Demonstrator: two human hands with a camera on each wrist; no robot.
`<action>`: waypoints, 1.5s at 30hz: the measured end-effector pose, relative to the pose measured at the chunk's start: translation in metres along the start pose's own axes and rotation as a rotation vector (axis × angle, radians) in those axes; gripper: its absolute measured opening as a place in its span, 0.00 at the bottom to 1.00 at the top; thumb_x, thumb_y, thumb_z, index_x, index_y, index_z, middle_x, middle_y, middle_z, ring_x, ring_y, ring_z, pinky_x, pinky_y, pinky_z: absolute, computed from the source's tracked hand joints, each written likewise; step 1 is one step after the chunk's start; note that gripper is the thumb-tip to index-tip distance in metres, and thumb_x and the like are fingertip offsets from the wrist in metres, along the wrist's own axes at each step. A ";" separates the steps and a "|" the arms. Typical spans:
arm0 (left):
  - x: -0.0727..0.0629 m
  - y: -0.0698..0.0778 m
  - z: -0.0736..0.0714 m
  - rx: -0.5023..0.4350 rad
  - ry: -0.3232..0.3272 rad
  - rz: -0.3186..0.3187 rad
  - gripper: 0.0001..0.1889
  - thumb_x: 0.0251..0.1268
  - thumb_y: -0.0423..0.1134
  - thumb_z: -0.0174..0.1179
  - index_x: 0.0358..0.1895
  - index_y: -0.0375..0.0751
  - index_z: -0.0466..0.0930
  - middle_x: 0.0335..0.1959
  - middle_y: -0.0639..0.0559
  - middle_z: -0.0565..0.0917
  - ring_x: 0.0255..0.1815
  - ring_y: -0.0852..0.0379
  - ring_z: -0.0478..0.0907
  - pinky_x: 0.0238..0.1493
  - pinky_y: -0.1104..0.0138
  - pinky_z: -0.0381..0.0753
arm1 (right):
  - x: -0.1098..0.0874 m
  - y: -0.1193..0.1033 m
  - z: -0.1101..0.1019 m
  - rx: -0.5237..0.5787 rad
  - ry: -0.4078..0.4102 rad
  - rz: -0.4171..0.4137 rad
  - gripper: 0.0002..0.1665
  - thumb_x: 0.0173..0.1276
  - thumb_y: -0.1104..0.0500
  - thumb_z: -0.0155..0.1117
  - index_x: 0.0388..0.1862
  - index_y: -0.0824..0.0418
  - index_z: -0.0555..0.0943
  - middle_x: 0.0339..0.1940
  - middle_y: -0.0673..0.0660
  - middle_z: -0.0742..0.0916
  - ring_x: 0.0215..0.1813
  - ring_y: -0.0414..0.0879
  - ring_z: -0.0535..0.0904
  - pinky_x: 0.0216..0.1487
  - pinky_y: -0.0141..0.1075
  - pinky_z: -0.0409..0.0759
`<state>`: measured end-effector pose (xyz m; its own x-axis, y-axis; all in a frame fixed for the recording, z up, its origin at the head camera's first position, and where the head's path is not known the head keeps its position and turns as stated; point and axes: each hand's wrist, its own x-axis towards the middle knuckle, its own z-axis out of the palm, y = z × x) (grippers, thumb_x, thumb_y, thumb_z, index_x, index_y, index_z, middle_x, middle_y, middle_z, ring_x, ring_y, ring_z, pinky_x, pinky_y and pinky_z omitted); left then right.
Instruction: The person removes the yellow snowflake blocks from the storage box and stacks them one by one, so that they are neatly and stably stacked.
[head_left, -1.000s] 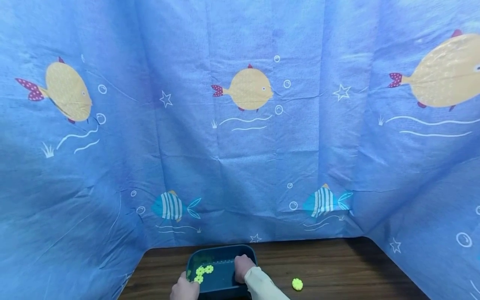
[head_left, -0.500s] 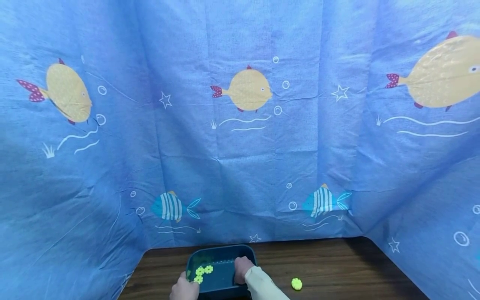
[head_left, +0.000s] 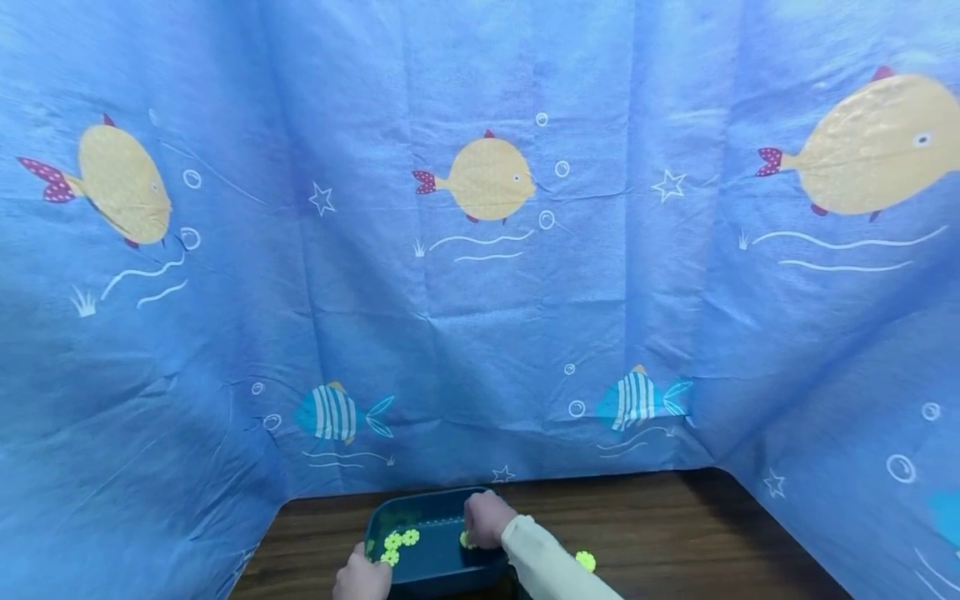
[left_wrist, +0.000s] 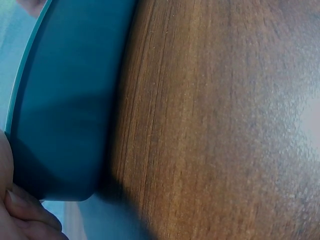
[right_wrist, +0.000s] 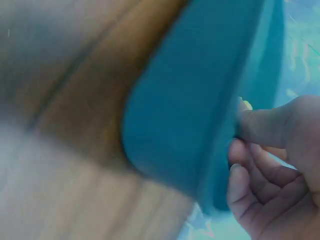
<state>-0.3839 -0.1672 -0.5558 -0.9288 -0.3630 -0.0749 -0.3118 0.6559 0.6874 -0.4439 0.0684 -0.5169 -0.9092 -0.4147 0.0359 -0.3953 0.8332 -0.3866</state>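
A dark teal plastic basin stands on the wooden table. My left hand grips its near left corner, thumb and curled fingers around the rim in the left wrist view. Inside, at the left, several yellow flower-shaped pieces lie close together. Over the right part of the basin is my right hand, its fingertips pinching another yellow flower-shaped piece, mostly hidden by the fingers. In the right wrist view only a sliver of yellow shows by the thumb tip.
One more yellow flower-shaped piece lies on the table to the right of the basin, just beyond the right sleeve. A blue cloth printed with fish hangs behind and at both sides.
My right hand has risen slightly from the basin's right side, and a yellow piece now shows at its fingertips. The left hand keeps its grip. The head view has turned slightly right.
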 end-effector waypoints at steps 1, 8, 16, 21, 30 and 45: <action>0.000 0.001 -0.001 0.001 -0.001 0.001 0.31 0.58 0.36 0.55 0.63 0.20 0.68 0.44 0.24 0.82 0.42 0.31 0.81 0.46 0.42 0.78 | 0.000 0.004 -0.007 -0.001 0.031 -0.023 0.10 0.59 0.63 0.73 0.25 0.53 0.80 0.23 0.45 0.81 0.26 0.36 0.74 0.30 0.32 0.75; -0.001 0.002 -0.001 -0.005 -0.005 -0.007 0.30 0.59 0.35 0.54 0.64 0.20 0.67 0.45 0.24 0.81 0.44 0.29 0.81 0.49 0.41 0.77 | -0.024 0.025 -0.067 0.026 0.188 -0.031 0.06 0.58 0.66 0.72 0.30 0.56 0.84 0.29 0.48 0.85 0.33 0.40 0.78 0.35 0.35 0.78; 0.002 0.000 -0.002 -0.001 -0.010 -0.019 0.31 0.58 0.36 0.55 0.64 0.20 0.66 0.45 0.24 0.81 0.43 0.30 0.81 0.49 0.41 0.78 | -0.049 0.065 -0.103 0.089 0.205 0.101 0.07 0.63 0.64 0.69 0.26 0.58 0.82 0.26 0.49 0.83 0.29 0.42 0.76 0.31 0.39 0.77; 0.003 0.001 -0.004 -0.008 -0.015 -0.012 0.31 0.58 0.38 0.56 0.64 0.21 0.66 0.44 0.25 0.82 0.41 0.34 0.81 0.48 0.42 0.77 | -0.063 0.092 -0.104 0.102 0.207 0.177 0.10 0.63 0.65 0.66 0.22 0.57 0.79 0.20 0.48 0.79 0.25 0.43 0.72 0.28 0.36 0.70; 0.003 -0.001 0.000 -0.013 -0.002 -0.003 0.29 0.57 0.37 0.57 0.60 0.21 0.69 0.41 0.27 0.82 0.38 0.35 0.81 0.46 0.44 0.76 | -0.093 0.126 -0.098 0.135 0.092 0.157 0.07 0.58 0.69 0.71 0.27 0.61 0.81 0.25 0.48 0.82 0.30 0.43 0.75 0.32 0.37 0.76; 0.001 0.000 0.002 -0.003 0.017 -0.015 0.26 0.57 0.37 0.57 0.57 0.21 0.71 0.40 0.26 0.82 0.38 0.35 0.80 0.47 0.44 0.76 | -0.122 0.149 -0.076 0.292 -0.032 0.246 0.10 0.52 0.74 0.66 0.23 0.60 0.79 0.20 0.51 0.81 0.21 0.42 0.75 0.21 0.29 0.69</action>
<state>-0.3854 -0.1660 -0.5574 -0.9204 -0.3841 -0.0727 -0.3251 0.6486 0.6882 -0.4016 0.2705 -0.5091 -0.9660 -0.2302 -0.1174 -0.1078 0.7719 -0.6266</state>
